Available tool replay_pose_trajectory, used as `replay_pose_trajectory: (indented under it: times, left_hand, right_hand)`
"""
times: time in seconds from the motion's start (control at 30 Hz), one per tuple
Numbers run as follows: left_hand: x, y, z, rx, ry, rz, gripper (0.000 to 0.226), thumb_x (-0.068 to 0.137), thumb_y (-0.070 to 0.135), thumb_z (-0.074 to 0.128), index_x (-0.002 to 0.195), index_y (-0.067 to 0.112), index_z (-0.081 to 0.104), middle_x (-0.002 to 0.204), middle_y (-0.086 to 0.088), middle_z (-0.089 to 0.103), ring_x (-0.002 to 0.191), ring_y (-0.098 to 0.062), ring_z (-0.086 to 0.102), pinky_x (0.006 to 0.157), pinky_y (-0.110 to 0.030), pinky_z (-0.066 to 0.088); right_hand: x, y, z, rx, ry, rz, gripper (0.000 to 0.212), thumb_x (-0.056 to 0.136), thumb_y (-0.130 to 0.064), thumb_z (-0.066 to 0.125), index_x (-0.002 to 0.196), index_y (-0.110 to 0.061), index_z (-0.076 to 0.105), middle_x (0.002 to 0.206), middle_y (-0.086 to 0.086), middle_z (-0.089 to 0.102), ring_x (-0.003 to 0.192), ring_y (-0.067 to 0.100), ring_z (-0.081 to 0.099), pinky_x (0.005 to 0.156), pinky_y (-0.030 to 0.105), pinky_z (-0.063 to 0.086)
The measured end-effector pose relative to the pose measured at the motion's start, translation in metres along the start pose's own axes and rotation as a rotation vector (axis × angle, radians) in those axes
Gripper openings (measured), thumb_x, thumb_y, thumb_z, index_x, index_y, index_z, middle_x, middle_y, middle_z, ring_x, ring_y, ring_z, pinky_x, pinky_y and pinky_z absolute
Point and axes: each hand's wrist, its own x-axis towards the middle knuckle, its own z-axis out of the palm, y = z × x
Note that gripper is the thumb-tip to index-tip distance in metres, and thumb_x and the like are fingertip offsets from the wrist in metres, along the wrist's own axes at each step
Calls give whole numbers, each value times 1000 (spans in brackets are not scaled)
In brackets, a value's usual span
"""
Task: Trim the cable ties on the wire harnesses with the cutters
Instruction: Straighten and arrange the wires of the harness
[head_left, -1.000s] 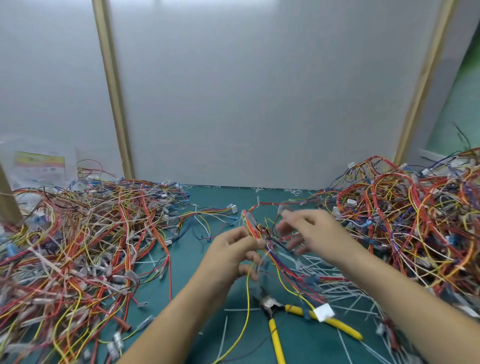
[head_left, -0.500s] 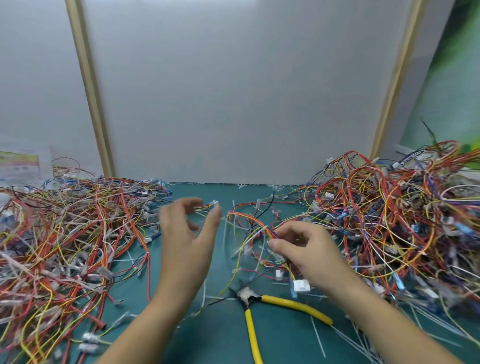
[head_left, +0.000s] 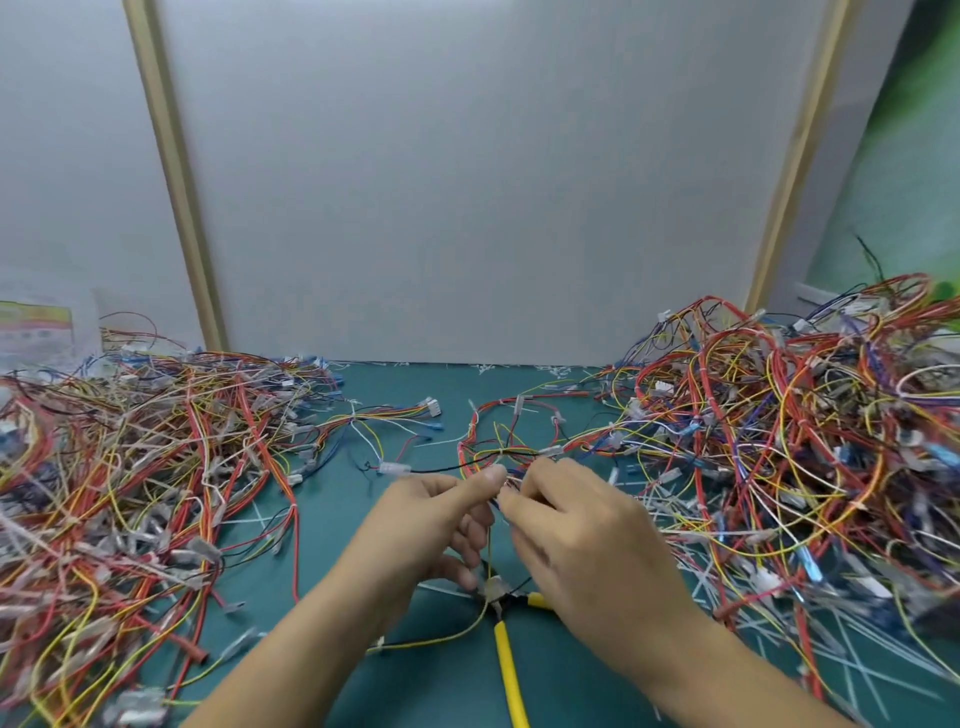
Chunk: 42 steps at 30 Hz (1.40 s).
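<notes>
So, the wire harness (head_left: 498, 454) being worked on is held just above the middle of the surface (head_left: 332, 540). It's pinched between thumb and forefinger of the left hand (head_left: 436, 519), and the same bundle is nipped right beside that by the fingers (head_left: 514, 501) of the right hand (head_left: 587, 551), with the two hands nearly touching. Which cable tie is being lined up can't be made out, it's too small and blurred.

The cutters (head_left: 506, 670) aren't gripped by anything. They're lying on the surface under the hands, toward the near edge, handles splayed, with a yellow wire (head_left: 452, 636) draped close by the head.

One heap, the left pile (head_left: 130, 467), is spread along the left edge, and the right pile (head_left: 805, 441) is stacked along the right edge, with tie offcuts (head_left: 857, 675) scattered in front of it.

What could go wrong, probably:
- The held harness looks partly laced into the right pile, so neighbours could get dragged along if it's lifted.
- That yellow wire could be snagged when the cutters get picked up.
- A conductor could be nicked instead of the tie tail, since everything is bunched so tight.
</notes>
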Motion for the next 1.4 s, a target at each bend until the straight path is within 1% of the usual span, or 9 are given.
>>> replay_pose_trajectory:
  times: [0.27,0.37,0.57,0.7,0.83,0.93,1.07,1.27,1.4]
  left_hand:
    - [5,-5,-4,-45,-84,-9,23,98,12,56,78,0,60,61,-11,60,50,-20,54,46,-28,52]
    - [8,-5,-4,-178,-91,135,22,96,13,55,79,0,60,62,-11,57,55,-20,55,50,-29,53]
    - [18,-1,-8,-710,-215,144,21,85,18,53,84,5,70,74,-9,67,62,-17,65,60,-30,58]
    - [21,-12,-4,-521,-172,21,18,81,7,62,93,-6,66,78,-12,71,69,-21,70,71,-35,61]
    - [19,-16,4,-424,-156,-163,17,96,3,41,83,4,51,57,-7,49,46,-20,53,44,-28,50]
    - [20,-19,5,-361,-87,-190,33,104,26,41,71,18,39,54,3,21,37,-10,20,35,-16,22]
    - [22,-21,0,-269,-103,-200,56,91,62,44,57,19,39,51,3,20,36,-8,15,37,-11,16]
    - [21,-16,-3,-448,-289,-334,78,82,83,20,48,15,36,43,2,18,31,-6,12,36,-6,18]
    - [15,-10,3,-511,-383,-359,60,87,70,31,73,15,49,46,3,25,35,-10,13,36,-12,13]
  right_hand:
    - [4,39,-9,936,-11,716,28,89,-56,63,89,-32,77,78,-6,70,67,9,60,62,25,51]
    - [8,51,-13,1150,67,844,34,86,-49,57,87,-23,80,78,-2,71,68,11,57,61,26,52]
    - [6,36,-5,1153,-46,708,24,100,-16,56,91,-19,77,81,2,72,70,12,61,63,27,55]
    - [5,33,3,1183,-83,787,17,99,-13,56,97,-11,72,80,3,69,68,12,61,64,29,54]
    - [1,30,9,1241,-159,854,12,96,-9,61,103,-16,69,79,2,68,69,11,64,64,26,56]
    - [0,27,12,1202,-200,830,18,96,-8,61,108,-19,69,88,8,65,74,12,66,68,30,57]
    - [1,29,9,1270,-181,812,30,99,1,49,108,-18,71,96,9,71,78,17,67,71,33,58]
    - [-4,20,10,1126,-269,627,22,89,-33,60,107,-39,70,102,-5,71,94,20,67,82,38,58]
    - [-5,17,12,1022,-289,570,26,85,-48,63,110,-45,67,108,-17,67,95,8,64,78,29,56]
